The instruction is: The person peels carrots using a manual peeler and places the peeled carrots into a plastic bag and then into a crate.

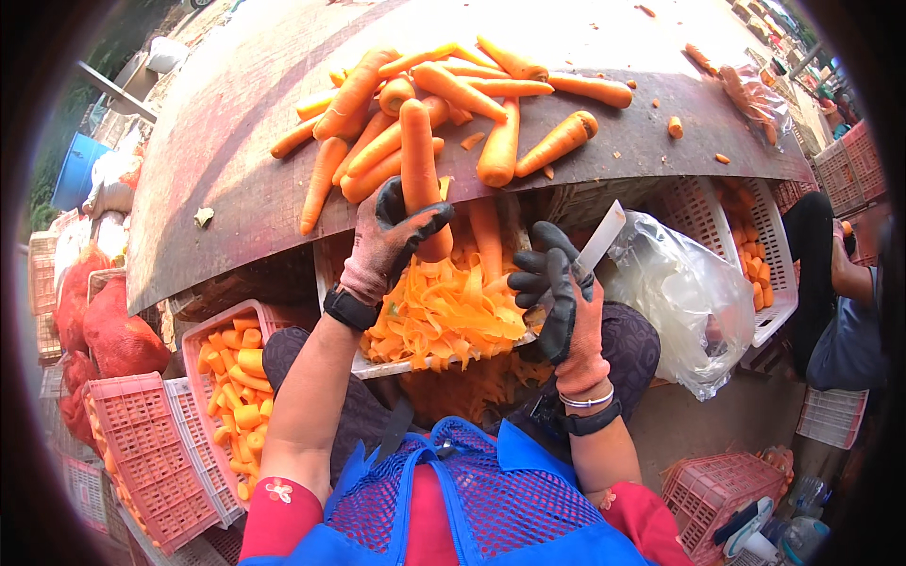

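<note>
My left hand (398,233), in a pink and black coated glove, grips a large unpeeled-looking carrot (419,159) that stands nearly upright at the table's near edge. To its right, my right hand (566,286), gloved alike, holds a knife with a pale, broad blade (601,237) pointing up and to the right; its handle is mostly hidden by the palm. Below and between the hands, a crate holds a heap of orange carrot peelings (453,311), with another carrot (485,237) lying at its back. Whole carrots (368,92) are piled on the wooden board (233,156) beyond my hands.
A pink crate of cut carrot pieces (244,417) stands at my left. A clear plastic bag (683,297) and a white crate of cut carrots (775,262) are at the right. Red mesh sacks (124,329) lie far left. Another person's arm (851,272) shows at the right edge.
</note>
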